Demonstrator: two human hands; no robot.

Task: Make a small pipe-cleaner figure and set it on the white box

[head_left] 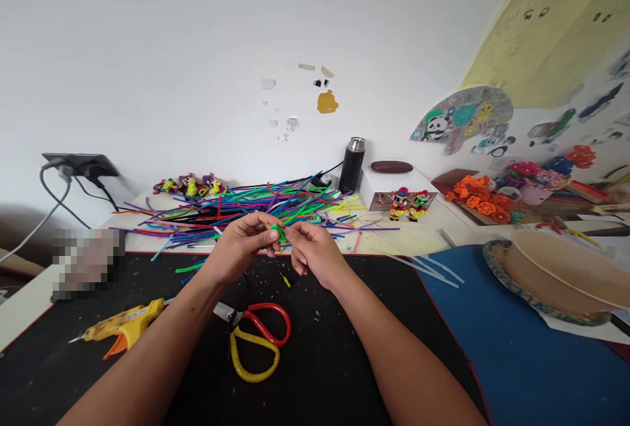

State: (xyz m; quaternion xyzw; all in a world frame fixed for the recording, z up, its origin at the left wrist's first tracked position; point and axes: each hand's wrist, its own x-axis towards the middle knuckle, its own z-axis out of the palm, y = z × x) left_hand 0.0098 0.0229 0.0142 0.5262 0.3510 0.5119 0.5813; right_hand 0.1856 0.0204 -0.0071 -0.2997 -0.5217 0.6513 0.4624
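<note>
Between my two hands is a small bent piece of green pipe cleaner [281, 232], held above the black mat [315, 373]. My left hand [246, 242] pinches it between thumb and fingertips. From the other side my right hand [312, 252] also grips it with thumb and forefinger, so part of it is hidden. Scissors [253, 337] with one red and one yellow handle lie on the mat below my left hand. A small yellow piece of pipe cleaner [286, 279] rests under my hands.
Many coloured pipe cleaners [236, 206] are heaped behind my hands. A yellow glue gun [125, 327] lies at left. Clear glue sticks [433, 268], a black flask [352, 167], a white box [408, 181] with small figures [407, 205] before it, and a round bowl [571, 268] stand to the right.
</note>
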